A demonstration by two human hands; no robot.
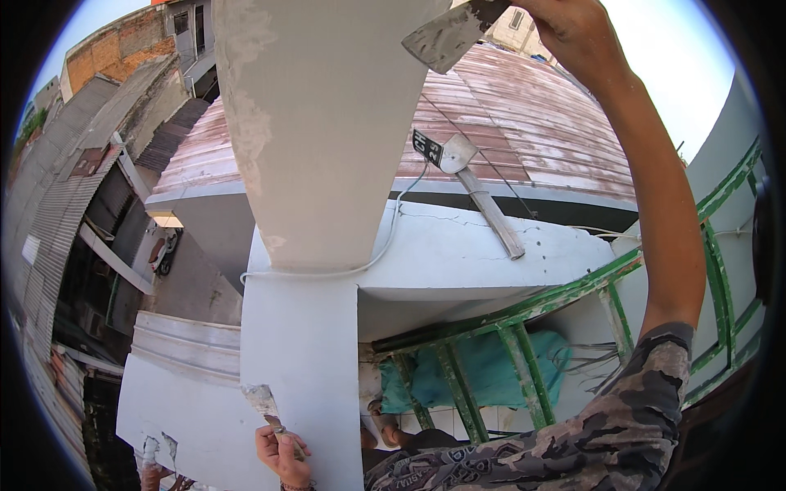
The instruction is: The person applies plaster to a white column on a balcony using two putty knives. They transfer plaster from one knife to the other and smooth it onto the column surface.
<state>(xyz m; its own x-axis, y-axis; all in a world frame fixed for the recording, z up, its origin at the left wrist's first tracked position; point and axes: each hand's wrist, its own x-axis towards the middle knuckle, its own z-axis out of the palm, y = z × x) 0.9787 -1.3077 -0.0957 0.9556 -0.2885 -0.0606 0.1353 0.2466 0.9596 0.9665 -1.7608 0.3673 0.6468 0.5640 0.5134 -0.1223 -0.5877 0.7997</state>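
Observation:
My right hand (pixel 583 39) is raised at the top right, closed on a putty knife (pixel 449 38) whose wide, smeared blade points left. That blade overlaps the upper right edge of a pale grey column (pixel 323 123); whether it touches the surface I cannot tell. Lighter, uneven patches run down the column's left side. Low in the middle, my left hand (pixel 283 455) grips a second, narrower putty knife (pixel 264 403), held blade up in front of the white wall (pixel 301 360). Whitish paste coats part of its blade. The right knife's handle is mostly out of sight.
A green metal railing (pixel 524 315) curves around my right side, with a teal cloth (pixel 479 368) behind its bars. A thin cable (pixel 391 233) loops round the column's foot. Beyond it lie a wooden stick (pixel 491 214) and reddish corrugated roofs (pixel 532 114). A drop opens at left.

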